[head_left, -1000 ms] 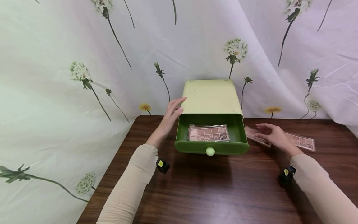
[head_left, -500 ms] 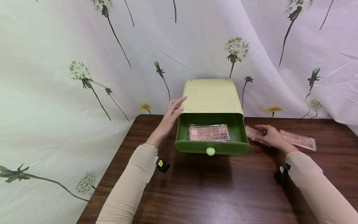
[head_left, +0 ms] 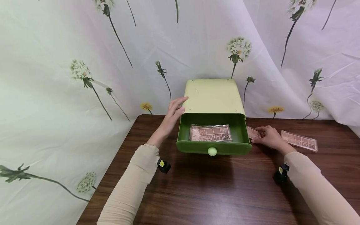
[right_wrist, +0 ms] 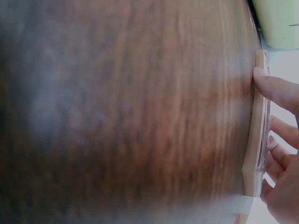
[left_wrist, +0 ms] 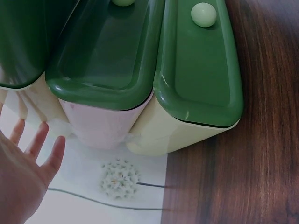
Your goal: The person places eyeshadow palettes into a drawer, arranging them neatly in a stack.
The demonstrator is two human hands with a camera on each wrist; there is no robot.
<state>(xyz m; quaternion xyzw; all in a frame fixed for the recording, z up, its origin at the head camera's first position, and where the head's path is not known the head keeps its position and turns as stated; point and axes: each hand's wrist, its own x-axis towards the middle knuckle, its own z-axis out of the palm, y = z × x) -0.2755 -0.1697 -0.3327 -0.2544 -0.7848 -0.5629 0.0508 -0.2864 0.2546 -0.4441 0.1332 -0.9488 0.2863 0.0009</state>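
A pale yellow drawer box (head_left: 213, 95) has its green drawer (head_left: 197, 147) pulled out. Inside lie eyeshadow palettes (head_left: 211, 133), stacked and slightly askew. My left hand (head_left: 169, 118) rests with extended fingers against the box's upper left side; the left wrist view shows its fingers spread. To the right of the drawer, my right hand (head_left: 270, 137) pinches another eyeshadow palette (head_left: 253, 132) between thumb and fingers, covering its right part. From the right wrist, this palette (right_wrist: 257, 126) appears edge-on, the thumb on one long edge and fingertips along the opposite side.
One more palette (head_left: 299, 141) lies on the brown wooden table (head_left: 197, 193), right of my right hand. Below the pulled-out drawer, two closed green drawers (left_wrist: 100, 70) with round knobs show in the left wrist view. A flower-print cloth (head_left: 126, 47) hangs behind.
My right hand has moved slightly left and closed its thumb and fingers around the palette beside the drawer. The left hand and the drawer have stayed put.
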